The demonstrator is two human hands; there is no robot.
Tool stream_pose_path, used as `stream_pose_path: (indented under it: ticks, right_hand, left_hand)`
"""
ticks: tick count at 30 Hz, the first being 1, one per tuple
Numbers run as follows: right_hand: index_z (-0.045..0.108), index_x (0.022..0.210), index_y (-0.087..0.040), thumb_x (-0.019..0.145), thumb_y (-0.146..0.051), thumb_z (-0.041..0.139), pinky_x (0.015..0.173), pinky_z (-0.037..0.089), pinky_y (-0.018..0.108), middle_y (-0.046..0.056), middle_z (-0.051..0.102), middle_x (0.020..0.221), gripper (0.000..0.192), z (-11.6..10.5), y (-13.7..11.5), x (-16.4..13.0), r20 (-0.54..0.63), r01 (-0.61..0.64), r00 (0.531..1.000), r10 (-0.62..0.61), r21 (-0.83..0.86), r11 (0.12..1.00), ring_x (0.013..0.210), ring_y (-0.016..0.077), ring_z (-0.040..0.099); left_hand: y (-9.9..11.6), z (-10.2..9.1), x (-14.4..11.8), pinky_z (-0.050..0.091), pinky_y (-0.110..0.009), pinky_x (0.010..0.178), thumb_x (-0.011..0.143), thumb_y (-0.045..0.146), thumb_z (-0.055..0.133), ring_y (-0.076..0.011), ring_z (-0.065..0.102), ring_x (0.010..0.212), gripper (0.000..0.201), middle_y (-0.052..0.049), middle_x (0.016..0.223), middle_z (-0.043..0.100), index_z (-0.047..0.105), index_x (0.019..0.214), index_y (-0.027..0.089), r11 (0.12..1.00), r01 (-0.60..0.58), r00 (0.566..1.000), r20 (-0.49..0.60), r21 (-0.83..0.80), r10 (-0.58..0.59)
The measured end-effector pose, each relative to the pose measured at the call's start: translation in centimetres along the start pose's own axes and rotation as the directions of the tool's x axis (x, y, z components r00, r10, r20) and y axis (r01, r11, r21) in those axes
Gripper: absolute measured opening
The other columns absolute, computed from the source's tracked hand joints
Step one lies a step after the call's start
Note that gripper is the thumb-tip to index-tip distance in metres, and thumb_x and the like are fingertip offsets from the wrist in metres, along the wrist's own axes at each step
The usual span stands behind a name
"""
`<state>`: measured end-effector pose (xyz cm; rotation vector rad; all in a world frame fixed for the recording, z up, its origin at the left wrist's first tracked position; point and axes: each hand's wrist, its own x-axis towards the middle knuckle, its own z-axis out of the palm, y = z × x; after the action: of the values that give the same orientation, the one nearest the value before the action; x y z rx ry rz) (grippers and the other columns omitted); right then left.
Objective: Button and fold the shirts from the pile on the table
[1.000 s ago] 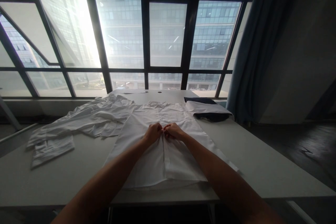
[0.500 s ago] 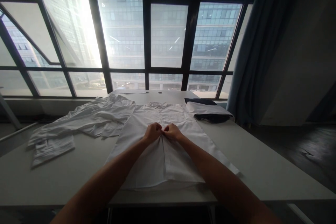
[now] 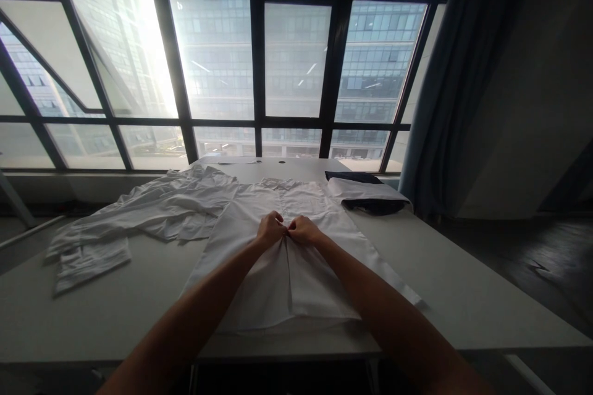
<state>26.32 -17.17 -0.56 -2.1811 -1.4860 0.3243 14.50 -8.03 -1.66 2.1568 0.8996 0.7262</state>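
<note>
A white shirt [image 3: 319,278] lies spread on the table, its collar at the far end and its hem towards me. My left hand [image 3: 271,228] and my right hand [image 3: 303,230] meet at the middle of its front, fingertips touching. Both hands are closed, pinching the cloth along the front opening. Between them the fabric is lifted slightly, and folds run from there down to the hem. Whatever small part sits between the fingertips, perhaps a button, is hidden by them.
Another white garment [image 3: 185,203] lies crumpled on the left of the white table [image 3: 463,296]. At the back right rests a folded white and dark cloth item [image 3: 370,191]. Large windows [image 3: 296,62] stand behind, with a blue curtain [image 3: 440,99] to the right.
Both hands stay at the same spot on the shirt, with only a slight shift of the fingers. The view has tilted a little.
</note>
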Motion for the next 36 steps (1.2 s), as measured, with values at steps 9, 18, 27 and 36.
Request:
stream_pose_path:
  ticks: [9, 18, 27, 36]
  right_hand:
    - [0.076, 0.070, -0.015, 0.084, -0.035, 0.061, 0.053, 0.031, 0.022, 0.005, 0.069, 0.066, 0.029, 0.1, -0.5, -0.2, -0.021, -0.007, 1.000, 0.006, -0.089, 0.996, 0.063, 0.0137, 0.060]
    - [0.075, 0.074, -0.016, 0.087, -0.039, 0.063, 0.057, 0.032, 0.023, 0.008, 0.073, 0.076, 0.029, 0.1, -0.5, 0.0, -0.029, 0.052, 0.998, -0.057, -0.152, 0.987, 0.072, 0.0165, 0.063]
    - [0.074, 0.073, -0.017, 0.087, -0.035, 0.061, 0.056, 0.031, 0.022, 0.007, 0.073, 0.078, 0.026, 0.3, -0.3, 0.0, -0.023, 0.042, 0.999, -0.047, -0.171, 0.984, 0.073, 0.0162, 0.063]
    - [0.076, 0.078, -0.017, 0.079, -0.024, 0.065, 0.060, 0.037, 0.019, 0.003, 0.074, 0.078, 0.013, 0.0, 0.0, -0.1, -0.010, 0.073, 0.997, -0.073, -0.062, 0.995, 0.074, 0.0156, 0.065]
  left_hand:
    - [-0.1, -0.5, -0.3, 0.043, -0.022, 0.063, 0.068, 0.008, 0.068, -0.0148, 0.062, 0.072, 0.011, -0.003, 0.076, 0.069, 0.064, 0.075, 0.015, 0.988, -0.118, 0.993, -0.004, 0.100, 0.119]
    - [-0.5, -0.4, 0.4, 0.043, -0.022, 0.063, 0.068, 0.014, 0.073, -0.0150, 0.064, 0.071, 0.011, -0.002, 0.074, 0.070, 0.068, 0.078, 0.016, 0.983, -0.108, 0.994, 0.041, 0.152, 0.103]
    - [0.0, -0.9, 0.2, 0.043, -0.023, 0.064, 0.069, 0.021, 0.072, -0.0181, 0.065, 0.077, 0.010, -0.004, 0.080, 0.073, 0.072, 0.078, 0.018, 0.964, -0.099, 0.994, 0.071, 0.248, 0.084]
    - [-0.8, -0.5, 0.1, 0.042, -0.021, 0.060, 0.069, 0.021, 0.072, -0.0148, 0.065, 0.070, 0.008, -0.002, 0.074, 0.072, 0.071, 0.076, 0.016, 0.981, -0.115, 0.992, 0.072, 0.155, 0.105]
